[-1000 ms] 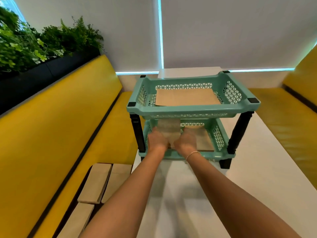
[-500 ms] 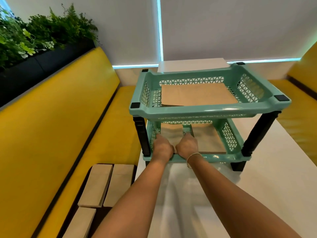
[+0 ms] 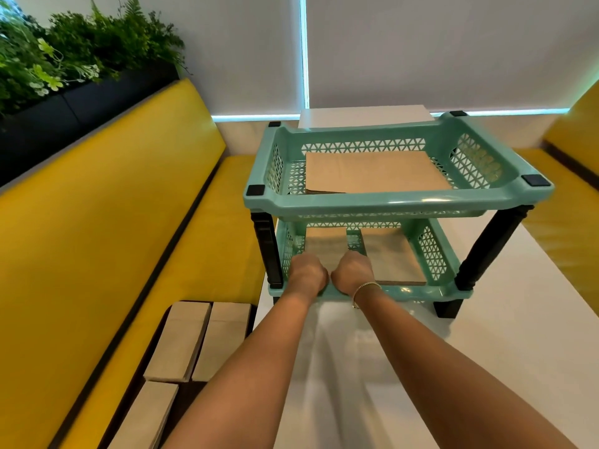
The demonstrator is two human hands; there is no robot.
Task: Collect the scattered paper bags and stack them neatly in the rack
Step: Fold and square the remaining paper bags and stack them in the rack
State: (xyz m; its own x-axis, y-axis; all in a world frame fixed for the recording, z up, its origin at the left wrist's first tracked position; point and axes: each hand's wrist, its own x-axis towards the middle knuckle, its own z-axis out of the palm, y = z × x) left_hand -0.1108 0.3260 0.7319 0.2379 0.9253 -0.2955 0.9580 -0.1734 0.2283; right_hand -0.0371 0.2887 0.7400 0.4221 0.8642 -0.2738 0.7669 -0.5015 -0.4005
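Both grips (image 3: 330, 277) on lower-tray bag (image 3: 324, 246)

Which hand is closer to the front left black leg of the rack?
Left. The left hand sits just beside the front left leg, at the lower tray's edge; the right hand is further right, past the left hand.
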